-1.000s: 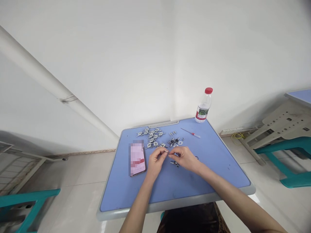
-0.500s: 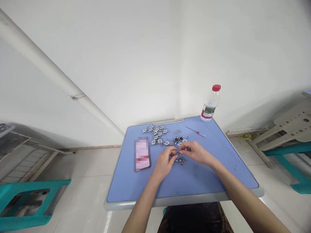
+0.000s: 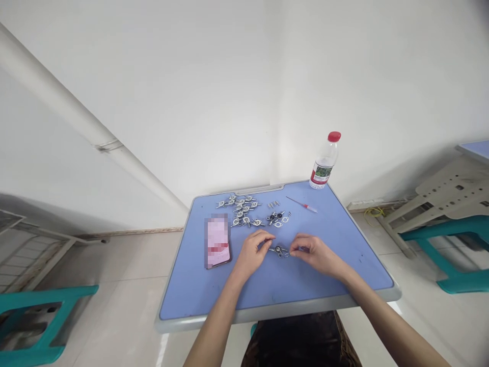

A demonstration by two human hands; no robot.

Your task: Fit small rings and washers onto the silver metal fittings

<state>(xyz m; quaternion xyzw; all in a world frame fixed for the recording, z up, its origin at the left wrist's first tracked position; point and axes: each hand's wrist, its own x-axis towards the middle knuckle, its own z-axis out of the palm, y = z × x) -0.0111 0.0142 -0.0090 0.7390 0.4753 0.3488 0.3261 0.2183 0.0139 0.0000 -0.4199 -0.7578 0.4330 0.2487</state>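
Observation:
On the blue tabletop (image 3: 282,285), a small metal fitting (image 3: 280,250) with a dark round centre lies between my two hands. My left hand (image 3: 254,252) is to the left of it, thumb and forefinger slightly apart, with nothing visible between them. On the right, my right hand (image 3: 315,252) has its thumb and fingertips pinched together at the fitting's right end. Whatever they hold is too small to make out. Beyond the hands are metal fittings with black centres (image 3: 274,217) and a flat, eye-shaped metal plate (image 3: 278,224).
Several assembled metal fittings (image 3: 244,208) lie at the back left, above a phone (image 3: 218,244). Small metal pins (image 3: 273,204) and a thin screwdriver (image 3: 303,205) lie toward the back. A red-capped bottle (image 3: 321,171) stands at the back right corner by the wall.
My hands were together over a small dark piece; now they are apart, the right hand lower and beside the fitting. The view has shifted slightly to the right.

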